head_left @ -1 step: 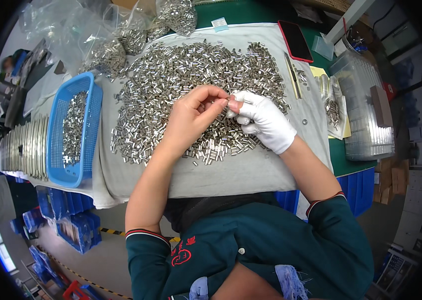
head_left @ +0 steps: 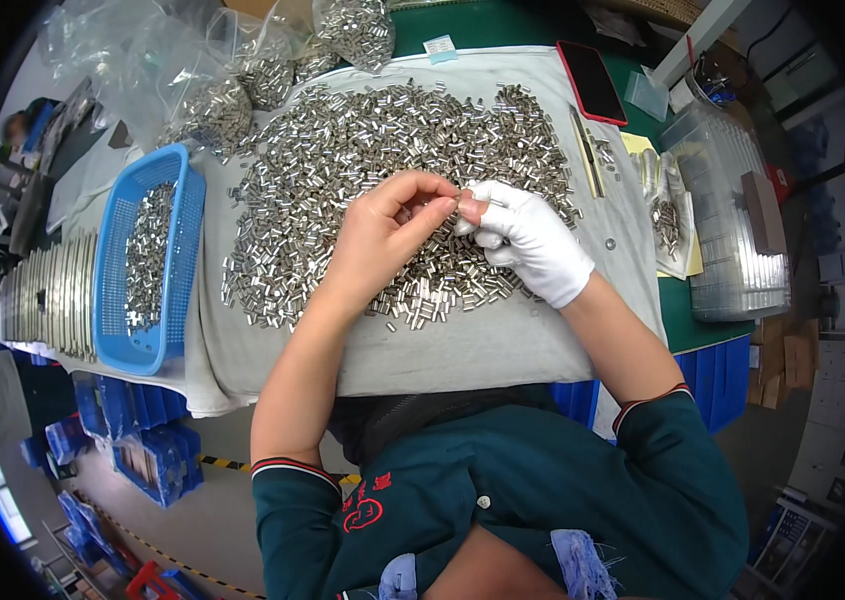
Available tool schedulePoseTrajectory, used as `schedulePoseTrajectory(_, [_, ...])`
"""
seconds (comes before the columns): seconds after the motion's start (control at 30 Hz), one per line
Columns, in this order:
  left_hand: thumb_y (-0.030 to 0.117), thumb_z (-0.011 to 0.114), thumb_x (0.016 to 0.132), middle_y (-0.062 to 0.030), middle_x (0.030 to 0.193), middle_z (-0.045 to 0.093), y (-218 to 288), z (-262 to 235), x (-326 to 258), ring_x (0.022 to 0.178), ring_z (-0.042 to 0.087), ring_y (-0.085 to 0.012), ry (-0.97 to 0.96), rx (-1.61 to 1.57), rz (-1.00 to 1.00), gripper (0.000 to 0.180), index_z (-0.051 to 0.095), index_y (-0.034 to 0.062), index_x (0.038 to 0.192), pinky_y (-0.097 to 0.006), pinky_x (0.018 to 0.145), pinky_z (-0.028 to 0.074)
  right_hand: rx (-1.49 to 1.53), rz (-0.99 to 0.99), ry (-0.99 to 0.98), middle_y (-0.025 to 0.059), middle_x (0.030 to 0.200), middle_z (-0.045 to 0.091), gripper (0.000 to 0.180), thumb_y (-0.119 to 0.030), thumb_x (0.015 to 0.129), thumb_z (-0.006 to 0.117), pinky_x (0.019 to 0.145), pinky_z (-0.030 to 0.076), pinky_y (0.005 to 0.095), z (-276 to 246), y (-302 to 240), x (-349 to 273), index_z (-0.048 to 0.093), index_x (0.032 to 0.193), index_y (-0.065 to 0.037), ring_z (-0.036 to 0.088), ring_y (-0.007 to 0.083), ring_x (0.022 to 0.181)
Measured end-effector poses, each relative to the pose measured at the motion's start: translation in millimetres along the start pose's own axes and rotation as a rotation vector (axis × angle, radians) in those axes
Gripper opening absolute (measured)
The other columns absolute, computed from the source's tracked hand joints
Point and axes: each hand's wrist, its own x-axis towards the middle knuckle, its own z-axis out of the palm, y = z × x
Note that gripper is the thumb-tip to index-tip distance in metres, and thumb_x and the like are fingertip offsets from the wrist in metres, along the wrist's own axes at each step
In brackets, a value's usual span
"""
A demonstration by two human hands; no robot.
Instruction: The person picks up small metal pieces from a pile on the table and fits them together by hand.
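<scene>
A wide heap of small shiny metal cylinders (head_left: 323, 150) is spread over the pale cloth (head_left: 423, 365) on the table. Above the middle of this heap, both of my hands meet at their fingertips. My bare left hand (head_left: 389, 222) is closed, thumb and index finger pinched together. My right hand (head_left: 528, 238) wears a white glove that leaves the thumb tip bare, and it pinches at the same spot. Whatever sits between the fingertips is too small and covered to make out.
At left stands a blue plastic basket (head_left: 113, 280) holding more metal pieces, beside a row of metallic plates (head_left: 48, 295). Bags of cylinders (head_left: 358, 35) lie at the back. A red-edged phone (head_left: 591, 82), tweezers (head_left: 588, 150) and clear plastic boxes (head_left: 728, 220) are at right.
</scene>
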Motion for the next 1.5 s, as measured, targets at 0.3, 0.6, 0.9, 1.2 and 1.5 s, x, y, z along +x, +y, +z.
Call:
schedulePoseTrajectory(0.3, [0.011, 0.055, 0.084, -0.0039, 0.085, 0.063, 4.9, -4.1, 5.2, 0.068, 0.053, -0.0037, -0.007, -0.498, -0.29, 0.017, 0.057, 0.0015, 0.098, -0.016, 0.059, 0.04, 0.183, 0.018, 0.007, -0.0026, 0.072, 0.052, 0.016, -0.019, 0.084, 0.056, 0.037, 0.024, 0.0119, -2.0, -3.1, 1.1, 0.054, 0.092, -0.006, 0.037, -0.0013, 0.05])
schedulePoseTrajectory(0.6, [0.012, 0.056, 0.084, 0.0043, 0.071, 0.051, 0.3, 6.4, 1.0, 0.059, 0.044, -0.0023, -0.01, -0.56, -0.331, 0.016, 0.056, 0.0049, 0.098, -0.015, 0.053, 0.035, 0.215, 0.001, 0.044, -0.002, 0.072, 0.051, 0.015, -0.018, 0.084, 0.055, 0.037, 0.024, 0.0119, -0.3, 0.2, 2.4, 0.053, 0.093, -0.006, 0.036, -0.0012, 0.05])
schedulePoseTrajectory(0.9, [0.012, 0.052, 0.085, -0.0038, 0.089, 0.061, 0.6, 3.5, 3.8, 0.06, 0.05, -0.0031, 0.036, -0.603, -0.334, 0.018, 0.054, 0.004, 0.102, -0.015, 0.051, 0.038, 0.328, 0.035, -0.002, -0.0025, 0.071, 0.05, 0.016, -0.018, 0.086, 0.053, 0.035, 0.022, 0.0119, -2.0, -2.1, 3.3, 0.053, 0.094, -0.005, 0.035, -0.0011, 0.05])
schedulePoseTrajectory(1.2, [0.013, 0.054, 0.084, -0.0004, 0.081, 0.058, 0.1, 8.9, 1.8, 0.054, 0.044, -0.0026, 0.095, -0.537, -0.271, 0.016, 0.054, 0.0045, 0.099, -0.015, 0.048, 0.032, 0.303, -0.002, 0.022, -0.0032, 0.071, 0.05, 0.015, -0.018, 0.086, 0.054, 0.036, 0.022, 0.0121, 0.5, 0.8, 3.5, 0.054, 0.094, -0.006, 0.035, -0.0012, 0.05])
schedulePoseTrajectory(1.5, [0.011, 0.057, 0.083, 0.0025, 0.072, 0.053, 5.3, 14.1, -0.2, 0.053, 0.04, -0.0021, 0.058, -0.586, -0.265, 0.018, 0.055, 0.0026, 0.099, -0.015, 0.048, 0.032, 0.268, -0.018, 0.033, -0.0038, 0.071, 0.05, 0.013, -0.019, 0.085, 0.054, 0.036, 0.023, 0.0123, 3.2, 2.9, 3.0, 0.054, 0.092, -0.008, 0.035, -0.0014, 0.05])
